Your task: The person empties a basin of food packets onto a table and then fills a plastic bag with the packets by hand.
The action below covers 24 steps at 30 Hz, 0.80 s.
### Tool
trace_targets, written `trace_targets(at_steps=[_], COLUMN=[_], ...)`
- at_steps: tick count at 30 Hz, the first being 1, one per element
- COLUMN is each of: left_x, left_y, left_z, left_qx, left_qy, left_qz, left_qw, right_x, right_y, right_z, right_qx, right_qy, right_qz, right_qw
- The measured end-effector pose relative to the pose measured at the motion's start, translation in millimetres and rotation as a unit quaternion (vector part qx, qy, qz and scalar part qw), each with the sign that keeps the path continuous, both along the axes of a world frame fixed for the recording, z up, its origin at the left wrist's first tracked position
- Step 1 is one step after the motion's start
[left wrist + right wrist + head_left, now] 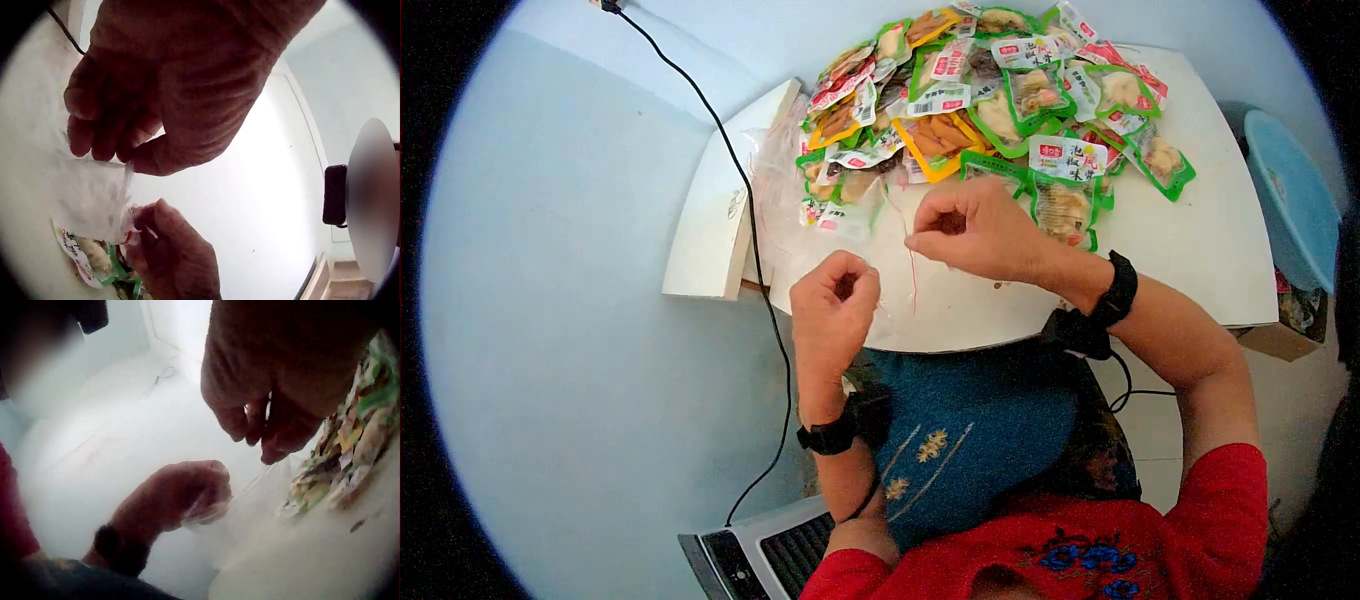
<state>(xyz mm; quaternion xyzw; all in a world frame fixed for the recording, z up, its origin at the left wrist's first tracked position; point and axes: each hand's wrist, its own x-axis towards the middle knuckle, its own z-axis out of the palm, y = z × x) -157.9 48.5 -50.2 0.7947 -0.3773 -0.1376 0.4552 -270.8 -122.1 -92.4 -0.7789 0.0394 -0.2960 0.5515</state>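
Observation:
A clear, thin plastic bag point(94, 194) stretches between the two hands over the table. My left hand point(835, 300) pinches one side of its rim between thumb and fingertips. Opposite it, my right hand point(980, 235) pinches the other side of the rim, thumb against fingers. A thin red strip point(913, 275) hangs just beside the right fingertips, along the bag's edge. In the right wrist view the film point(250, 509) spans from one hand to the other. Close beyond the hands lies a large heap of sealed snack packets point(940, 140) with green, yellow and red borders.
The heap covers the back of the white table point(1210, 230). A black cable point(752, 200) runs down past the table's left side. A light blue basin point(1290, 190) stands at the right, above a cardboard box point(1280, 340). A heater-like appliance point(750, 560) sits at lower left.

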Motion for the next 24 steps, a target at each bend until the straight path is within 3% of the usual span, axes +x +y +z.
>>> trace_targets(at_steps=[4, 5, 8, 12, 15, 18, 21, 24], left_x=[0, 1, 0, 1, 2, 4, 7, 4], left_y=[-2, -3, -5, -7, -12, -8, 2, 6], left_z=[-2, -5, -5, -7, 0, 14, 10, -22], left_qx=[0.032, 0.02, 0.02, 0.044, 0.074, 0.12, 0.063, -0.028], left_qy=[-0.02, -0.025, -0.024, -0.03, -0.144, -0.173, -0.184, -0.313], left_qz=[-0.043, -0.045, -0.043, -0.046, -0.075, -0.081, -0.1, -0.098], left_qw=[0.998, 0.998, 0.999, 0.998, 0.984, 0.974, 0.976, 0.944], right_x=[8, 4, -2, -2, -1, 1, 5, 14], right_y=[5, 4, 13, 12, 12, 16, 23, 25], right_z=[-15, -21, -17, -18, -16, -15, -18, -26], right_qx=[-0.192, -0.199, -0.264, -0.231, -0.209, -0.209, -0.2, -0.204], right_qy=[-0.173, -0.057, 0.079, 0.045, 0.071, 0.074, 0.068, 0.038], right_qz=[0.028, 0.095, 0.078, 0.067, 0.066, 0.069, 0.053, 0.019], right_qw=[0.966, 0.974, 0.958, 0.969, 0.973, 0.973, 0.976, 0.978])
